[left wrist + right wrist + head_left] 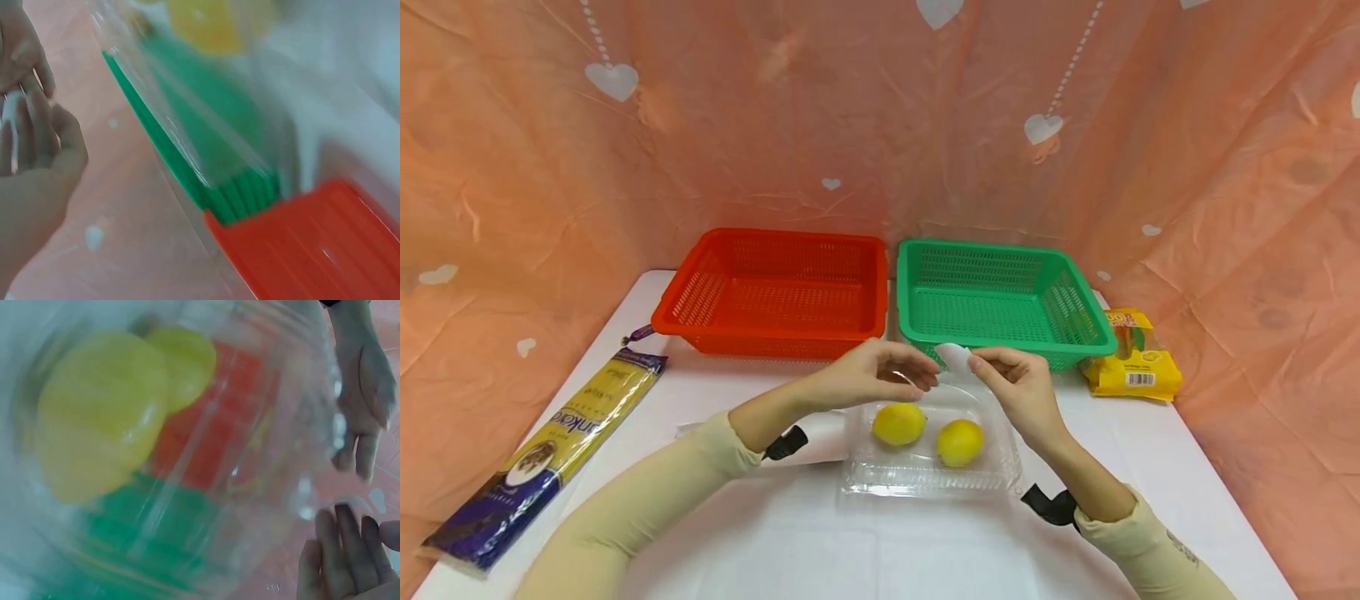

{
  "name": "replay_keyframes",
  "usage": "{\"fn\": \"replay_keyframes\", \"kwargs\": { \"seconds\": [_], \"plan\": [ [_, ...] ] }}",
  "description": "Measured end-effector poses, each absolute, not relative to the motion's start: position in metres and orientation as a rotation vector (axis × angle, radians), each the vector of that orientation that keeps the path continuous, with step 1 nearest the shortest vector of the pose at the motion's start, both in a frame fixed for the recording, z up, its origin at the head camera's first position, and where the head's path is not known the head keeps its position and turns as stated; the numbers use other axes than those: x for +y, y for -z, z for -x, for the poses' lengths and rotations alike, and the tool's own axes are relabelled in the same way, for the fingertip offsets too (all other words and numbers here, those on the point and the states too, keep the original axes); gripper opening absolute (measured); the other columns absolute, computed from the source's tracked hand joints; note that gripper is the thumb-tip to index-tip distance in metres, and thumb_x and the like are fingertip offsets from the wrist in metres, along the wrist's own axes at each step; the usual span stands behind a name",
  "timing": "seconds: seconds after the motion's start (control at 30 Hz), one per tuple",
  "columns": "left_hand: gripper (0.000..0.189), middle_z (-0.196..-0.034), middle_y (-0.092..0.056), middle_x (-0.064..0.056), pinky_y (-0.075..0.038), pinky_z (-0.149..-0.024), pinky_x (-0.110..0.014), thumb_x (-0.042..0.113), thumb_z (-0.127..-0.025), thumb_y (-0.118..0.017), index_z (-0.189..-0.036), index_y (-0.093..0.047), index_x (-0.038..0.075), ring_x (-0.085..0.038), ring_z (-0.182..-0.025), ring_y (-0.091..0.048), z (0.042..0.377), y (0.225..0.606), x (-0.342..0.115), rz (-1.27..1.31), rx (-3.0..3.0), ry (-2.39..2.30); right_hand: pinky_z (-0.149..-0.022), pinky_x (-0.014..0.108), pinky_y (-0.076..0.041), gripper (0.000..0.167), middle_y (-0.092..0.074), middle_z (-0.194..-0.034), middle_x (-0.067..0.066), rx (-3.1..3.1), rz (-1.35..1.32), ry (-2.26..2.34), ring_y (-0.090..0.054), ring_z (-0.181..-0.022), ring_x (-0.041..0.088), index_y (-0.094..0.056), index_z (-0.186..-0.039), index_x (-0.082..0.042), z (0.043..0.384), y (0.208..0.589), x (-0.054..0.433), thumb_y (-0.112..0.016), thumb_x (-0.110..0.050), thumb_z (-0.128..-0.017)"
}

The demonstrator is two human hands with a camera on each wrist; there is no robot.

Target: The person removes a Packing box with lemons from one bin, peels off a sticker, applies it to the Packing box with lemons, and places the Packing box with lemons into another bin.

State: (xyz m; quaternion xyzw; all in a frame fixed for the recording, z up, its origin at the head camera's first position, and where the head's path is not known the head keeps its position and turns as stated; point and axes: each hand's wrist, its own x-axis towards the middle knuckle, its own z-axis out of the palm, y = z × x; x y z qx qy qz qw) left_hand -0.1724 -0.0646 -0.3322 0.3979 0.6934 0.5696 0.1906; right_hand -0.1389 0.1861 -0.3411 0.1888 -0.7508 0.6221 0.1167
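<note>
In the right hand (1018, 387), fingers pinched a white scrap (953, 358); left hand (871, 373) curled loosely beside it, contact unclear. Lemons (960, 442) lay below in clear container (925, 485). Judged step: scrap handling; next move probably needed left-hand pinch.

L arm (647, 492): enters lower L, extended fwd and inward; cream sleeve (703, 454) ends at forearm, black band (786, 443) nr cuff. L hand (868, 372): fingers loosely bent, directed R toward opp. hand; thumb below, apart fr. fingers. R arm (1108, 492): enters lower R, angled fwd and inward; similar sleeve, ends at forearm. R hand (1021, 396): thumb and index set in pinch, directed L. Hands approx. level, fingertips facing, close but not touching. Both hands also vis. in each wrist view.
</note>
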Motion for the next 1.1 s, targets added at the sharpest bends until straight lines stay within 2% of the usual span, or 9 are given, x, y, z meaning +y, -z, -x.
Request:
{"fn": "replay_keyframes", "kwargs": {
  "seconds": [0.13, 0.23, 0.37, 0.47, 0.57, 0.73, 0.8, 0.9, 1.1],
  "plan": [
    [0.037, -0.123, -0.066, -0.015, -0.052, -0.097, -0.035, 0.004, -0.094, -0.066, -0.130, -0.060, -0.004, -0.023, -0.112, -0.064, 0.170, 0.332, -0.048, -0.988, 1.958, -1.696, -0.086, 0.021, -0.054, 0.016, -0.074, -0.101, 0.001, -2.161, -0.637, -1.835, -0.068, -0.095, 0.010, -0.069, -0.105, 0.015, 0.137, 0.341, 0.185, -0.063, 0.005, -0.094],
    [0.038, -0.125, -0.066, -0.011, -0.050, -0.100, -0.035, 0.009, -0.095, -0.065, -0.131, -0.060, -0.002, -0.024, -0.116, -0.062, 0.167, 0.332, -0.044, -0.849, 1.942, -1.772, -0.099, 0.025, -0.049, 0.017, -0.069, -0.121, 0.010, -2.188, -0.782, -1.726, -0.062, -0.115, 0.017, -0.072, -0.108, 0.007, 0.136, 0.342, 0.183, -0.065, 0.005, -0.093],
    [0.037, -0.119, -0.067, -0.013, -0.051, -0.099, -0.037, 0.007, -0.095, -0.065, -0.129, -0.058, -0.007, -0.025, -0.108, -0.065, 0.162, 0.331, -0.039, -0.638, 1.862, -1.894, -0.098, 0.026, -0.048, 0.022, -0.060, -0.135, 0.012, -2.226, -0.937, -1.519, -0.059, -0.117, 0.025, -0.074, -0.107, -0.001, 0.135, 0.345, 0.180, -0.070, 0.009, -0.087],
    [0.034, -0.107, -0.070, -0.010, -0.054, -0.094, -0.038, 0.003, -0.094, -0.065, -0.124, -0.059, -0.012, -0.019, -0.094, -0.067, 0.157, 0.331, -0.036, -0.507, 1.835, -1.957, -0.087, 0.023, -0.051, 0.025, -0.062, -0.129, 0.013, -2.197, -0.971, -1.452, -0.062, -0.106, 0.025, -0.075, -0.105, -0.001, 0.134, 0.346, 0.178, -0.071, 0.012, -0.085],
    [0.030, -0.099, -0.072, -0.007, -0.055, -0.092, -0.038, 0.000, -0.093, -0.065, -0.119, -0.061, -0.013, -0.015, -0.086, -0.066, 0.155, 0.332, -0.035, -0.443, 1.857, -1.965, -0.078, 0.022, -0.050, 0.024, -0.067, -0.110, 0.013, -2.154, -0.958, -1.429, -0.061, -0.093, 0.020, -0.075, -0.101, -0.001, 0.135, 0.346, 0.179, -0.071, 0.014, -0.083],
    [0.031, -0.109, -0.070, -0.015, -0.054, -0.093, -0.040, 0.002, -0.094, -0.063, -0.121, -0.062, -0.014, -0.018, -0.092, -0.066, 0.155, 0.337, -0.039, -0.470, 1.908, -1.892, -0.071, 0.022, -0.048, 0.021, -0.068, -0.086, 0.006, -2.177, -0.940, -1.444, -0.057, -0.077, 0.016, -0.075, -0.095, -0.002, 0.135, 0.347, 0.184, -0.071, 0.015, -0.082],
    [0.031, -0.117, -0.068, -0.015, -0.053, -0.095, -0.040, 0.004, -0.095, -0.063, -0.122, -0.064, -0.011, -0.020, -0.102, -0.063, 0.156, 0.339, -0.041, -0.523, 1.971, -1.841, -0.071, 0.022, -0.049, 0.020, -0.069, -0.084, 0.005, -2.219, -0.927, -1.459, -0.058, -0.077, 0.015, -0.075, -0.095, -0.003, 0.135, 0.347, 0.187, -0.071, 0.013, -0.083],
    [0.029, -0.117, -0.068, -0.014, -0.052, -0.096, -0.039, 0.006, -0.094, -0.065, -0.120, -0.067, -0.008, -0.023, -0.109, -0.059, 0.158, 0.343, -0.041, -0.628, 2.099, -1.770, -0.071, 0.022, -0.049, 0.018, -0.070, -0.086, 0.006, -2.277, -0.904, -1.482, -0.059, -0.078, 0.014, -0.075, -0.097, -0.003, 0.135, 0.348, 0.189, -0.071, 0.011, -0.085],
    [0.030, -0.096, -0.070, -0.011, -0.057, -0.086, -0.033, -0.002, -0.090, -0.067, -0.120, -0.067, -0.007, -0.018, -0.091, -0.063, 0.158, 0.349, -0.039, -0.883, 2.339, -1.631, -0.069, 0.023, -0.050, 0.014, -0.073, -0.090, 0.009, -2.396, -0.896, -1.526, -0.062, -0.078, 0.015, -0.074, -0.097, -0.002, 0.136, 0.356, 0.193, -0.071, 0.007, -0.087]
  ]
}}
